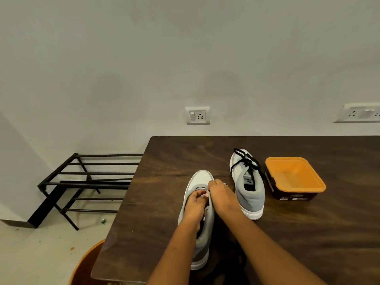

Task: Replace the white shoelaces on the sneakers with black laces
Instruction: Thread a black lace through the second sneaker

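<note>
Two sneakers are laid on the desk (164,161): the near sneaker (200,177) has its white lace (206,207) pinched by left hand (194,206) and right hand (221,195); the second sneaker (249,194), black lace (243,161) fitted, lies right of the grip

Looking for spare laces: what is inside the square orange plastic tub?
The square orange plastic tub shows only a bare orange floor; the corner under its near rim is hidden.

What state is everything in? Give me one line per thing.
near sneaker: upright on the table, gripped at its lacing.
far sneaker: upright, laced black, untouched.
black lace: threaded through the far sneaker.
orange tub: open-topped, nothing seen inside.
left hand: fingers curled, pinching at the near sneaker's lacing.
right hand: fingers curled on the near sneaker's lacing.
</note>
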A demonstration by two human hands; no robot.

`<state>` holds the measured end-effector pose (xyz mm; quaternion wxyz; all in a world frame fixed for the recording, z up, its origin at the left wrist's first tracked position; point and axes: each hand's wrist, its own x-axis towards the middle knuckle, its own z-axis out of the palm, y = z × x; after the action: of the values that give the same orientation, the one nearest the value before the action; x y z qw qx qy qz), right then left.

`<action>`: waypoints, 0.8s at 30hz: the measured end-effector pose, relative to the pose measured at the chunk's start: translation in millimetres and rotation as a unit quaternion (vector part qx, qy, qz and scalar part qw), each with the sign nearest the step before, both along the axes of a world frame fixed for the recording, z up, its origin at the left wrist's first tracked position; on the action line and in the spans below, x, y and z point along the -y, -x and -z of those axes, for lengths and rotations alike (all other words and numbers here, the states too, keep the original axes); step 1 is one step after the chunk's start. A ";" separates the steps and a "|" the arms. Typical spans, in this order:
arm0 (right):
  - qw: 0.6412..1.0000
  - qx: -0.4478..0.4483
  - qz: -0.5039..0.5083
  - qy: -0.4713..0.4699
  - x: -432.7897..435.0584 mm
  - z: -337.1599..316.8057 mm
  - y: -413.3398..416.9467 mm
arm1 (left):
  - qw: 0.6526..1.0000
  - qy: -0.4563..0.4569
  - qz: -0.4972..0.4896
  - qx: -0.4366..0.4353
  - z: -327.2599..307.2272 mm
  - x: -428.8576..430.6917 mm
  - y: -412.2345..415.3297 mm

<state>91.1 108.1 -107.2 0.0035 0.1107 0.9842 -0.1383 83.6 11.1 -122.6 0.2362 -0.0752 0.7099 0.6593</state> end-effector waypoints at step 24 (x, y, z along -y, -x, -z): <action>0.988 -0.008 -0.058 0.140 -20.9 2.0 -4.5 | 0.957 0.254 0.133 -0.053 16.3 -26.0 31.1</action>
<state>95.6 129.1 -109.2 0.0194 0.0511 0.9598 -0.2755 52.5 37.2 -138.9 0.2572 -0.0021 0.8689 0.4229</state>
